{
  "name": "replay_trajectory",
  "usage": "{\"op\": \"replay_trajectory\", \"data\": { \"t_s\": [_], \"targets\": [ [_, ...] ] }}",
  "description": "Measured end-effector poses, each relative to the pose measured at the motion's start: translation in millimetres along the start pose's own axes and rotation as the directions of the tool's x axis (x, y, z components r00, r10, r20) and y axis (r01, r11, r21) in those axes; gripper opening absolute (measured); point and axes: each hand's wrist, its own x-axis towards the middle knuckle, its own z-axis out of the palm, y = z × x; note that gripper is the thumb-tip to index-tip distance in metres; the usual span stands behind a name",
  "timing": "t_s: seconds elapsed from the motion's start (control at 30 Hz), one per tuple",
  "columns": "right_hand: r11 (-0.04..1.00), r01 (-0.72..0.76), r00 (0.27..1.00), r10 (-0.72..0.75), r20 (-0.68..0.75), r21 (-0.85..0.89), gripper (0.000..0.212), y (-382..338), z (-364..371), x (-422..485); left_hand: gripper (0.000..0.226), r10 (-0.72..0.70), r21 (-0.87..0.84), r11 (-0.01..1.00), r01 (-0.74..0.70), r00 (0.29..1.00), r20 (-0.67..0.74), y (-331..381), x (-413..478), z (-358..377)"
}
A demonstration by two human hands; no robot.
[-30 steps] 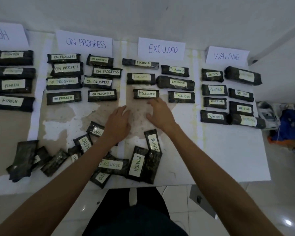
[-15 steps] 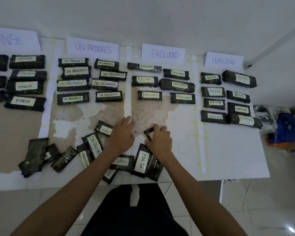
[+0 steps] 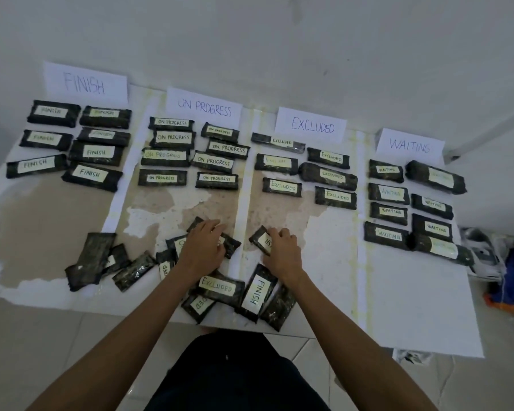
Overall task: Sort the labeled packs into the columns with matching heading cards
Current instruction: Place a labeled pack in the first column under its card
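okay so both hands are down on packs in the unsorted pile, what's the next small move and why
Probably lift the pack under the right hand and carry it far left to the FINISH card column. Its visible label letters read "SH", which suggests FINISH, and the fingers already curl over it. The left hand covers its pack's label, so that one is less certain.

The packs (image 3: 162, 177) are wrapped in dark, glossy plastic film that crinkles and catches light, each with a matt pale paper label. The heading cards (image 3: 312, 126) at the upper edge are plain white paper, matt. The counter (image 3: 413, 295) is covered in white paper, worn through at centre and left to a rough, brownish surface. The floor (image 3: 27, 336) along the lower frame is smooth, shiny tile.
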Motion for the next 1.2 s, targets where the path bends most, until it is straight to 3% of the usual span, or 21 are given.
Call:
{"op": "replay_trajectory", "data": {
  "t_s": [0.13,0.33,0.57,0.67,0.8,0.93,1.2],
  "targets": [
    [0.99,0.079,0.995,-0.073,-0.063,0.113,0.056,-3,-6,4,0.045,-0.018,-0.042,0.999,0.017,0.999,-0.03,2,-7,-7],
    [0.929,0.333,0.938,-0.311,-0.151,0.159,0.054,-54,-24,14,0.044,-0.102,-0.048,0.994,0.096,0.983,-0.15,-27,-24,-41],
    [0.866,0.481,0.876,-0.472,-0.099,0.134,0.055,-152,-10,29,0.052,-0.254,-0.037,0.967,0.251,0.951,-0.175,-97,-56,-86],
    [0.852,0.507,0.862,-0.5,-0.084,0.13,0.056,-201,1,37,0.062,-0.281,-0.051,0.96,0.276,0.943,-0.177,-135,-70,-109],
    [0.83,0.543,0.839,-0.542,-0.05,0.124,0.056,-266,21,52,0.045,-0.333,-0.071,0.943,0.325,0.925,-0.181,-191,-84,-133],
    [0.831,0.555,0.832,-0.555,-0.015,0.042,0.057,-321,41,72,0.052,-0.345,-0.06,0.938,0.34,0.927,-0.144,-251,-88,-140],
    [0.811,0.582,0.811,-0.584,-0.027,-0.061,0.048,-376,79,106,0.059,-0.357,-0.01,0.934,0.357,0.933,-0.052,-316,-81,-136]
  ]
}}
